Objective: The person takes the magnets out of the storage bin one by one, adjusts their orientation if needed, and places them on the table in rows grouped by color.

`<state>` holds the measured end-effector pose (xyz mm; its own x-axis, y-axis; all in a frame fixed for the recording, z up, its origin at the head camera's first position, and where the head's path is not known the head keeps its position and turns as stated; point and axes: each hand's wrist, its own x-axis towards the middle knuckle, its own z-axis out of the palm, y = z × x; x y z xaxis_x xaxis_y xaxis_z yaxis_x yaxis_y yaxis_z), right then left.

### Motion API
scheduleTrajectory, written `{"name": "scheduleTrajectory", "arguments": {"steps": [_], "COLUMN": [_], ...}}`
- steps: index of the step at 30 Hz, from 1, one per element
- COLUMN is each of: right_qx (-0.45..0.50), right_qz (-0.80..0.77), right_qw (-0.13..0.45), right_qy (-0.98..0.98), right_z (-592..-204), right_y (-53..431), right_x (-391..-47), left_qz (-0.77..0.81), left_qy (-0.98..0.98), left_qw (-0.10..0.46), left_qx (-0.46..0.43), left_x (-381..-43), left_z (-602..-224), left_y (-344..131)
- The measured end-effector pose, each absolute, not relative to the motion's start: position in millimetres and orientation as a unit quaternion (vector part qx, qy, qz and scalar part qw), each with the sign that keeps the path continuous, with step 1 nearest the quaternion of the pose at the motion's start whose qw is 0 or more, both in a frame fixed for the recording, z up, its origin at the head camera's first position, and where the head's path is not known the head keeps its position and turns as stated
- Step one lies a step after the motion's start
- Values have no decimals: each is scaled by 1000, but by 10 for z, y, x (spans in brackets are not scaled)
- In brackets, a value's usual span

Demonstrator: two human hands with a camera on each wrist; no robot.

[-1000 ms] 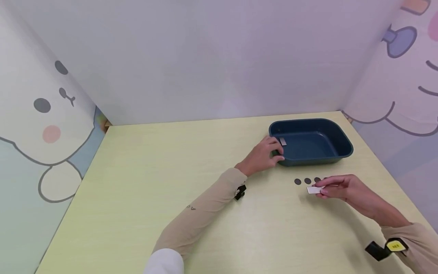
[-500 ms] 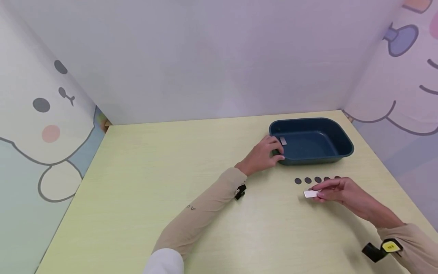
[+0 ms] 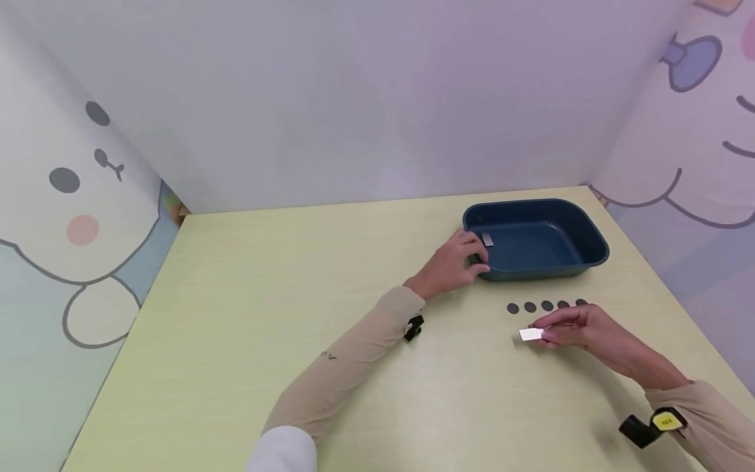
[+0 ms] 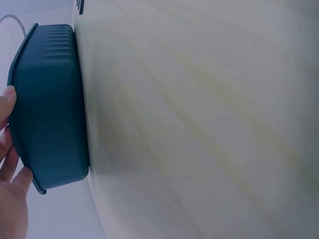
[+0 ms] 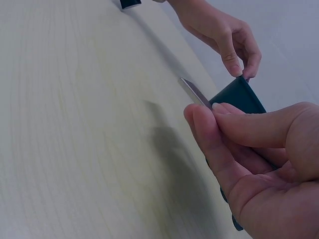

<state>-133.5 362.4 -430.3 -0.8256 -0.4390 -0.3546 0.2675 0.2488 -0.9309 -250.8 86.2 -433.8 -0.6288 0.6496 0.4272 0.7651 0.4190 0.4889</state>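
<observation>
My left hand (image 3: 453,263) grips the rim of a dark teal plastic tub (image 3: 533,248) at its near left corner, fingers over the edge. The left wrist view has the tub's outer wall (image 4: 50,109) with the fingertips along its rim. With my right hand (image 3: 580,333) I pinch a small flat rectangular piece (image 3: 529,334) between thumb and fingers, and its pale face shines upward. Seen from the right wrist, that thin piece (image 5: 196,92) points away above the table. A similar small rectangle (image 3: 486,239) lies inside the tub, near the left hand.
Several dark round discs (image 3: 530,307) lie in a row in front of the tub; my right hand overlaps the last ones. The tub stands near the back right of the pale wooden table (image 3: 265,295). Fabric walls (image 3: 377,105) enclose the back and sides.
My right hand has shifted left and a little toward me with the rectangular piece, uncovering more discs. The left hand stays at the tub's rim.
</observation>
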Motion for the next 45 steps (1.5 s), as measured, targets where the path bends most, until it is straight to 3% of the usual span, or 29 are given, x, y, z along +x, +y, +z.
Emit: {"name": "scheduleTrajectory", "arguments": {"steps": [13,24,29,45], "right_qx": [-86,-56,-64,-171], "right_qz": [-600,-559,-526,-392], "right_qw": [287,265,233,59], "right_qy": [742,783,815,902], "right_z": [-4341,-4342,-4353,-4389], "right_y": [3626,3632,3596,3491], "right_x": [-1343,-1306,-1312,-1273], "left_qz": [-337,-337,-337,-344], "left_qy": [-837,-840,-838,-834], "left_qw": [90,81,85,87], "left_qx": [-422,-419,-420,-424], "left_x": [-2497,-2472,-2477,-2489], "left_z": [-4335,-4327,-4331,-4336], "left_y": [847,869,854,852]}}
